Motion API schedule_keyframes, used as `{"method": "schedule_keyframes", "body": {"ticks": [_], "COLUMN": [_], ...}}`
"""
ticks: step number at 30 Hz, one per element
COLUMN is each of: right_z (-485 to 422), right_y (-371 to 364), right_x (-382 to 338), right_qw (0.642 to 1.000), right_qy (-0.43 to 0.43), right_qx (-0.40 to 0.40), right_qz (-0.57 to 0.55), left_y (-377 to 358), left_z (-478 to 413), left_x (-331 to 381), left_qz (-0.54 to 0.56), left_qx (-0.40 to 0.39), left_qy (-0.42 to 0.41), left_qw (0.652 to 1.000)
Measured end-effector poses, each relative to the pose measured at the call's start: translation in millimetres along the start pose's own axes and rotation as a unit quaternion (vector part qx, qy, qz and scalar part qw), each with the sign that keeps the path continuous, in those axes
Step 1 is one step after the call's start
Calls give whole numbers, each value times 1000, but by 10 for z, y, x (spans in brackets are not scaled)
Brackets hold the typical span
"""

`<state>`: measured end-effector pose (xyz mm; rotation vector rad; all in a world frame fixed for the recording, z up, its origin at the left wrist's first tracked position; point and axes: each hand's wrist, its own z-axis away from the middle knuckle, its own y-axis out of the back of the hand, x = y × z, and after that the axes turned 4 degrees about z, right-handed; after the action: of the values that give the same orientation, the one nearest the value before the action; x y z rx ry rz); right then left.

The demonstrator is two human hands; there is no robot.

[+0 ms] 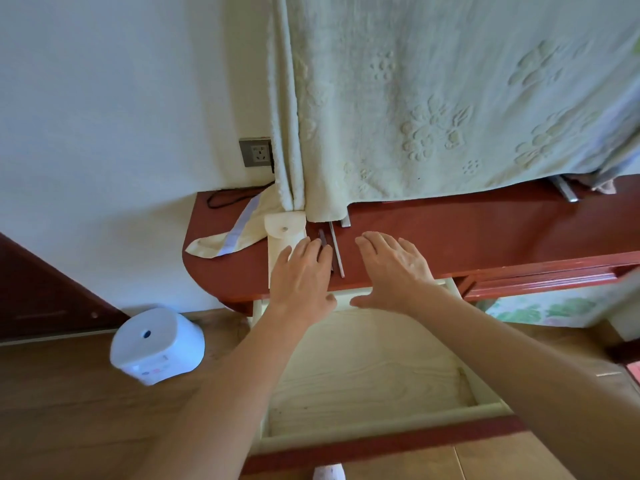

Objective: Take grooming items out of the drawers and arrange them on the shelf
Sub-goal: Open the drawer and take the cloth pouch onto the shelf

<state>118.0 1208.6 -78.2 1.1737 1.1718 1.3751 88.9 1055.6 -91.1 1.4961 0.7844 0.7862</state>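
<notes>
Both hands are reaching palm-down over the front edge of a red-brown shelf (485, 230), above a pulled-out drawer (363, 375) whose pale wooden bottom is showing bare.

The left hand (301, 271) is lying flat with its fingers stretched out and close together, gripping nothing. Its fingertips are resting across the lower part of a cream pouch (285, 237) with a snap button on its flap, and are also touching the lower end of a dark nail file (323, 239). The pouch is sitting at about 11 o'clock from this hand, the dark file at about 1 o'clock.

The right hand (391, 268) is also spreading open, fingers extended and thumb pointing toward the left hand, holding nothing. A thin metal file (336, 249) is lying on the shelf between the two hands, just beside the left fingers and at about 9 o'clock from the right fingertips, apart from them. The two files are lying side by side, running roughly from 12 to 6 o'clock.

Behind the pouch a pale towel (450, 98) is hanging down to the shelf. At 9 o'clock from the pouch a cream cloth strip (228, 237) is trailing over the rounded shelf end. A wall socket (256, 152) is sitting above it, and a white tissue roll (157, 344) is standing on the floor at about 8 o'clock from the left hand.
</notes>
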Motion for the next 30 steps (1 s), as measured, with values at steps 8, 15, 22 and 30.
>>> {"method": "schedule_keyframes", "body": {"ticks": [8,15,22,30], "right_z": [575,1255,1836,2249], "right_y": [106,9,-234,-826], "right_x": [8,15,-12,-98], "right_qw": [999,998,998,999], "right_qy": [29,54,59,40], "right_qx": [-7,-5,-13,-32], "right_qz": [14,31,35,10], "left_y": [165,124,-113,-596], "left_z": [498,1047,1536,2035], "left_x": [315,800,1131,1260], "left_qz": [-20,-19,-10,-21], "left_qx": [0,-12,-49,-95], "left_qy": [34,63,76,95], "left_qw": [999,998,996,991]}}
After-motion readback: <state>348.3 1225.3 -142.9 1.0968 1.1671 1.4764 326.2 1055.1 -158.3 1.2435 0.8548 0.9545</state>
